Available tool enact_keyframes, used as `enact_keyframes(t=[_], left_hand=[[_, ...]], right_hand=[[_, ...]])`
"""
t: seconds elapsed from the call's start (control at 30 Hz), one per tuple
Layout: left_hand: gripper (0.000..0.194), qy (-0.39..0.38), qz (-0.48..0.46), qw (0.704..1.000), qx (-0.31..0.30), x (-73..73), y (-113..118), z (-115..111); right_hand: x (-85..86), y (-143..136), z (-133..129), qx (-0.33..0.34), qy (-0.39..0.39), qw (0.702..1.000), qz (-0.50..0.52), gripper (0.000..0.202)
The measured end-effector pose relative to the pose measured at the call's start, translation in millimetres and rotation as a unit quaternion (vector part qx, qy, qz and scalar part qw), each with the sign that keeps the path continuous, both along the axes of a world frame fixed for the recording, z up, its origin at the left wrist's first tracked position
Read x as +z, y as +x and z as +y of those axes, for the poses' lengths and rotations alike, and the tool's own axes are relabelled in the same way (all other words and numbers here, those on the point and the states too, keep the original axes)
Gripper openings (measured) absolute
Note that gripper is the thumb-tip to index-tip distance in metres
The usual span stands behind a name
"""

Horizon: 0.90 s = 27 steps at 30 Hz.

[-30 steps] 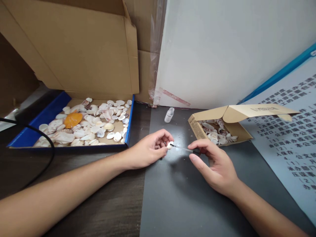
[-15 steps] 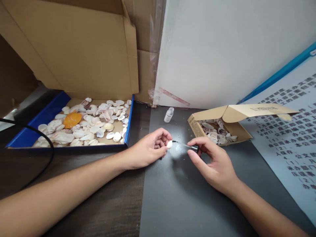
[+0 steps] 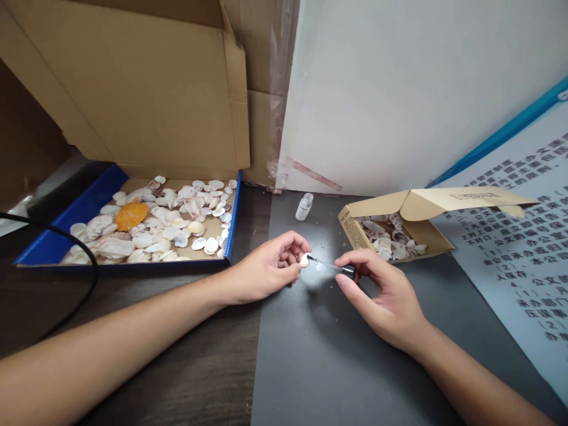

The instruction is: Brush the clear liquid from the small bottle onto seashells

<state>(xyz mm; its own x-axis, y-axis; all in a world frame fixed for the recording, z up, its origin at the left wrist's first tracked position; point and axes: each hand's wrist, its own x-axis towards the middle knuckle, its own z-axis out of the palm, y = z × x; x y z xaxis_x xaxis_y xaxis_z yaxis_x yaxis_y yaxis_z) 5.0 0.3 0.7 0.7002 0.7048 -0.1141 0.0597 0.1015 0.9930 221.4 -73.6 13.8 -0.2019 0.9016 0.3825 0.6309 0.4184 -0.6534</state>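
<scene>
Between thumb and fingers, my left hand (image 3: 275,266) pinches a small white seashell (image 3: 304,261) above the grey mat. My right hand (image 3: 381,290) grips the black cap of a brush applicator (image 3: 348,271), its thin clear stem pointing left. The dark bristle tip is at the shell's right edge and appears to touch it. Behind the hands, a small clear glass bottle (image 3: 304,207) with a white label stands upright without a cap.
A blue-edged cardboard box (image 3: 229,242) full of seashells lies open at left, an orange scallop shell (image 3: 131,216) among them. A smaller cardboard box (image 3: 355,231) at right also holds shells. A black cable (image 3: 94,266) curves at far left; a printed sheet (image 3: 523,266) lies far right.
The brush has shifted slightly left and its tip has tilted onto the shell's edge. My left hand and the shell have barely moved.
</scene>
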Motion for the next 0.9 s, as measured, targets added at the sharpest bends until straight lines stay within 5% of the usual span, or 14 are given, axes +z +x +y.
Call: enact_keyframes(t=[0.7, 0.9], left_hand=[[0.013, 0.005, -0.004, 1.000, -0.006, -0.8, 0.3, 0.7], [0.013, 0.008, -0.001, 1.000, -0.005, -0.3, 0.4, 0.8]], right_hand=[[0.0, 1.0, -0.6, -0.028, -0.004, 1.000, -0.003, 0.011], [0.5, 0.3, -1.9, 0.012, -0.011, 1.000, 0.006, 0.011]])
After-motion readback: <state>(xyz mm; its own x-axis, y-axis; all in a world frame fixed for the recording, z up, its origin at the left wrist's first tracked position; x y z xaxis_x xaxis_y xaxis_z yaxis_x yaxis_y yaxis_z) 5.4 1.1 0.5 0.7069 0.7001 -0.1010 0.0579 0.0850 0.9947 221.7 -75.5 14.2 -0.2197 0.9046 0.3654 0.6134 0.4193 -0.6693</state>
